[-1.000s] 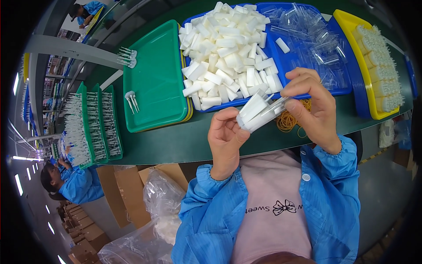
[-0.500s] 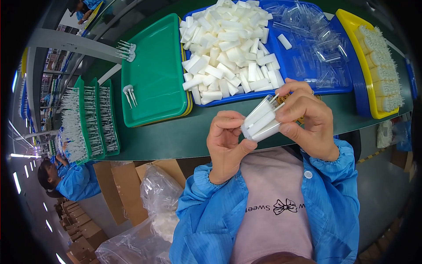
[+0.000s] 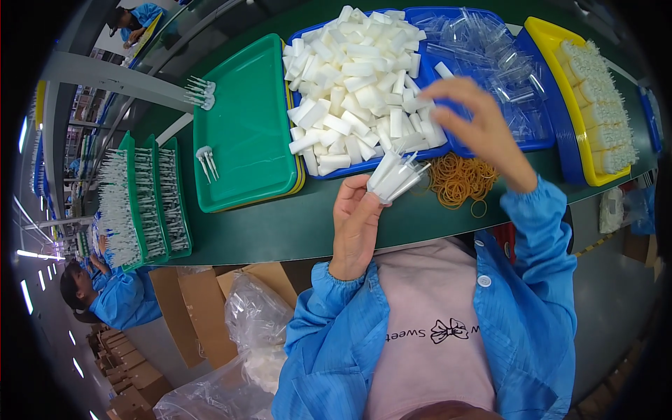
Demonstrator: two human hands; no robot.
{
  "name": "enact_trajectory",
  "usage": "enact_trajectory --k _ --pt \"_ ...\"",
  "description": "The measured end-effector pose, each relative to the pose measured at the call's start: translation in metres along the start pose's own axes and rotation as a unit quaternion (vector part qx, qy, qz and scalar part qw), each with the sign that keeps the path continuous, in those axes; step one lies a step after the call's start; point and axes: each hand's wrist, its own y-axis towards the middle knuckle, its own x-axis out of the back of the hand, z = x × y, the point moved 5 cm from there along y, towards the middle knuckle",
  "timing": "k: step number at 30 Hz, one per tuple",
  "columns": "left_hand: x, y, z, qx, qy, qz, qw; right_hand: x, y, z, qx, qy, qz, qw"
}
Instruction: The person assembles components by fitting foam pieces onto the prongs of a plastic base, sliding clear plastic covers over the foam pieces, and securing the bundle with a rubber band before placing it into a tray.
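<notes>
My left hand point(image 3: 355, 227) pinches a fanned bundle of clear plastic tubes point(image 3: 396, 178) with white pieces inside, held above the front edge of the green table. My right hand point(image 3: 479, 126) is away from the bundle, its thumb and fingers apart, slightly blurred. Nothing shows in it. Its fingertips are beside the heap of white foam blocks point(image 3: 360, 70), which fills a blue tray. A loose heap of orange rubber bands point(image 3: 458, 183) lies on the table below this hand. Beyond it, clear tubes point(image 3: 500, 66) lie in a second blue tray.
At left, a green tray point(image 3: 245, 133) carries two small white-tipped bundles point(image 3: 206, 158). Green racks point(image 3: 157, 199) of thin white pieces stand farther left. A yellow tray point(image 3: 563, 98) of white bristly bundles is at right. Cardboard boxes point(image 3: 210, 308) sit below the table; co-workers point(image 3: 112, 294) are at left.
My right hand has let go of the tube bundle and moved up towards the foam blocks, uncovering the rubber bands. My left hand keeps the bundle, shifted slightly left.
</notes>
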Motion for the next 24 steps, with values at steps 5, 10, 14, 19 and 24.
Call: enact_trajectory --k 5,10,14,19,24 --pt "-0.006 -0.001 0.000 -0.003 -0.013 0.002 1.000 0.020 0.032 -0.070 0.018 -0.484 -0.068 0.872" --pt "-0.002 -0.003 -0.001 -0.021 0.013 0.021 0.999 0.015 0.035 -0.089 -0.038 -0.505 -0.009 0.862" --pt "-0.003 -0.002 -0.002 -0.022 0.013 0.027 0.999 0.027 0.043 -0.086 -0.097 -0.323 0.011 0.941" --pt "-0.006 -0.003 -0.002 -0.017 0.013 0.035 0.999 0.045 0.056 -0.090 -0.074 -0.068 -0.045 0.994" --pt "-0.004 -0.006 -0.002 -0.022 0.011 0.034 0.999 0.035 0.052 -0.099 -0.047 -0.519 0.016 0.853"
